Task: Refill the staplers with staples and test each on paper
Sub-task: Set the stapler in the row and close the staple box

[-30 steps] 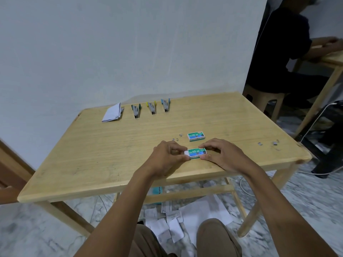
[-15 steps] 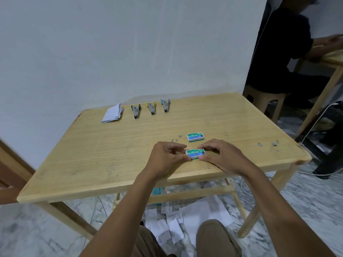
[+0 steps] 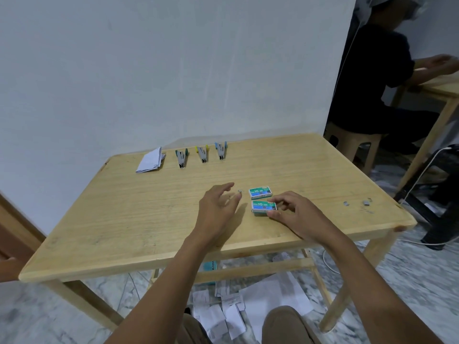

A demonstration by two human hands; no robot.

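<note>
Right hand [image 3: 295, 214] pinches the near box [image 3: 263, 207] at its right end, flat on the table [image 3: 149, 219]. Left hand [image 3: 218, 204] is just left of it, fingers loose, holding nothing. Far box [image 3: 260, 192] lies just beyond the right fingertips. Staplers [image 3: 203, 156] and paper [image 3: 150, 161] sit well beyond the left hand.

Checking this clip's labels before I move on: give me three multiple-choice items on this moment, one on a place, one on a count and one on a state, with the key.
1. Where does the folded paper lie?
A. left of the staplers
B. right of the staplers
C. under a stapler

2. How many staplers are in the row?
A. two
B. three
C. five

3. What is the right hand doing?
A. gripping a stapler
B. lying flat on the paper
C. pinching the nearer staple box

Key: 1 A, the paper sits at the row's left end; 2 B, one green, one yellow, one blue; 3 C, thumb and fingers are curled round the box's sides.
</note>
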